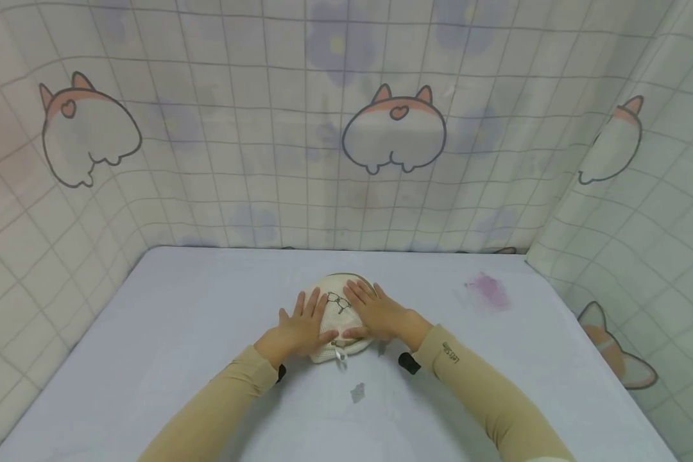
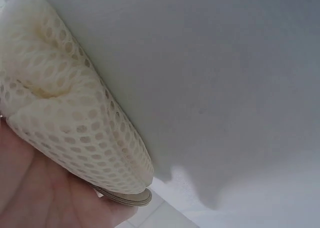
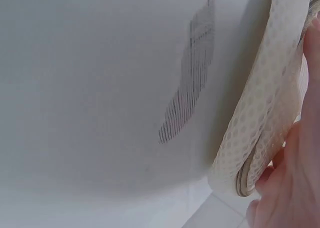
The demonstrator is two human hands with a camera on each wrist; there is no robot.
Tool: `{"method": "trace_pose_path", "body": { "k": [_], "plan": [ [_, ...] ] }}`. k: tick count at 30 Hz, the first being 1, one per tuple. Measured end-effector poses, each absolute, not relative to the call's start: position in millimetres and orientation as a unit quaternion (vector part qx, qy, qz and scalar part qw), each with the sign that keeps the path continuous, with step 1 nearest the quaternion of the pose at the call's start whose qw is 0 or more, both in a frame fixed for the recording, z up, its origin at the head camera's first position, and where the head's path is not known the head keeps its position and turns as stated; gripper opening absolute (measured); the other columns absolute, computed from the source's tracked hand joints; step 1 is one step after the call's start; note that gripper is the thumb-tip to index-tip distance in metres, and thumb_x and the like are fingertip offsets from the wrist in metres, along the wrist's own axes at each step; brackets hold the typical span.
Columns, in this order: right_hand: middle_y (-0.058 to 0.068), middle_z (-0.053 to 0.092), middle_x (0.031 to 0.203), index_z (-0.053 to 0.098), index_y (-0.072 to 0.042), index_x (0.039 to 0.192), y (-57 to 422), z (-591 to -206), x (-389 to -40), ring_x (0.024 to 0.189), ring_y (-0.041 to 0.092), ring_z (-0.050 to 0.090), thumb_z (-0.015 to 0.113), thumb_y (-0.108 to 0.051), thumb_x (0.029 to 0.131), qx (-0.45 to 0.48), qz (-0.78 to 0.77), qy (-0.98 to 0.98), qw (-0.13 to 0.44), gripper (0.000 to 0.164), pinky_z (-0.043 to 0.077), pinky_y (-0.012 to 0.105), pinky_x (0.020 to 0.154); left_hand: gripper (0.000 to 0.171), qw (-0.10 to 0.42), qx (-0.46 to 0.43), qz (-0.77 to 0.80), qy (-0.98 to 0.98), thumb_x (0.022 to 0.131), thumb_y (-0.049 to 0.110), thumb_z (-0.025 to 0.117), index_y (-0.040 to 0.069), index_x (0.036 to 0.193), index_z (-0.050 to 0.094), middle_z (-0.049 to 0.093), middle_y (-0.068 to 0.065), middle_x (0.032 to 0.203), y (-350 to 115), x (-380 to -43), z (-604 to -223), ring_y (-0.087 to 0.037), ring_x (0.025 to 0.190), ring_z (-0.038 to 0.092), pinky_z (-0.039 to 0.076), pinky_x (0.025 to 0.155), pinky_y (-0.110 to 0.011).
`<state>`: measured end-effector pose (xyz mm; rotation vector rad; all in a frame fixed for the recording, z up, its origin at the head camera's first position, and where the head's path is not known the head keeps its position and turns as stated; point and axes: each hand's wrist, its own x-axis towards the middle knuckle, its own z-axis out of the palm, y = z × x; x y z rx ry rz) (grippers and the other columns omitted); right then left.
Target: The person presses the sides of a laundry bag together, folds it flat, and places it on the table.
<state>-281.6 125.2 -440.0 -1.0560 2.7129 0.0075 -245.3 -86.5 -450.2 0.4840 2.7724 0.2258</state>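
Note:
A cream mesh laundry bag (image 1: 336,326) with a small line drawing on top lies on the table, rounded side away from me. My left hand (image 1: 300,330) rests on its left part, fingers spread and straight. From the other side my right hand (image 1: 383,317) lies flat over the right part, and the two thumbs point at each other near the front. A white loop (image 1: 341,357) hangs off the front edge. The left wrist view shows the bag's honeycomb mesh side (image 2: 85,133), dented inward. Beige zipper trim (image 3: 244,178) runs along its edge in the right wrist view.
The pale table (image 1: 167,333) carries a pink stain (image 1: 489,290) at the right and a grey mark (image 1: 357,393) in front of the bag. A curtain (image 1: 237,141) with a grid and cartoon animals stands behind and along both sides.

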Motion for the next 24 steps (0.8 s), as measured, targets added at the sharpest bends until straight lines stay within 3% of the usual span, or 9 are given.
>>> {"method": "trace_pose_path", "body": {
  "k": [7, 13, 24],
  "plan": [
    [0.024, 0.007, 0.168, 0.013, 0.006, 0.161, 125, -439, -282, 0.155, 0.038, 0.007, 0.055, -0.057, 0.101, -0.375, 0.001, 0.921, 0.103, 0.097, 0.013, 0.054, 0.123, 0.085, 0.154, 0.178, 0.086, 0.968, 0.107, 0.055, 0.041, 0.004, 0.164, 0.006, -0.006, -0.017, 0.17, -89, -246, -453, -0.043, 0.154, -0.002, 0.02, 0.113, -0.074],
    [0.026, 0.004, 0.168, 0.01, 0.008, 0.16, 127, -444, -280, 0.155, 0.04, 0.005, 0.054, -0.055, 0.102, -0.368, -0.026, 0.923, 0.109, 0.097, 0.014, 0.056, 0.122, 0.09, 0.111, 0.186, 0.082, 0.973, 0.104, 0.059, 0.045, 0.003, 0.164, 0.008, 0.0, -0.015, 0.171, -91, -246, -456, -0.042, 0.154, 0.002, 0.023, 0.112, -0.073],
    [0.022, -0.002, 0.169, 0.004, -0.002, 0.164, 126, -452, -273, 0.156, 0.036, -0.001, 0.052, -0.062, 0.1, -0.309, -0.035, 0.944, 0.11, 0.1, 0.014, 0.064, 0.12, 0.093, 0.089, 0.181, 0.097, 0.975, 0.103, 0.057, 0.051, -0.004, 0.162, 0.011, 0.005, -0.023, 0.169, -94, -246, -456, -0.045, 0.154, 0.004, 0.023, 0.112, -0.074]
  ]
}}
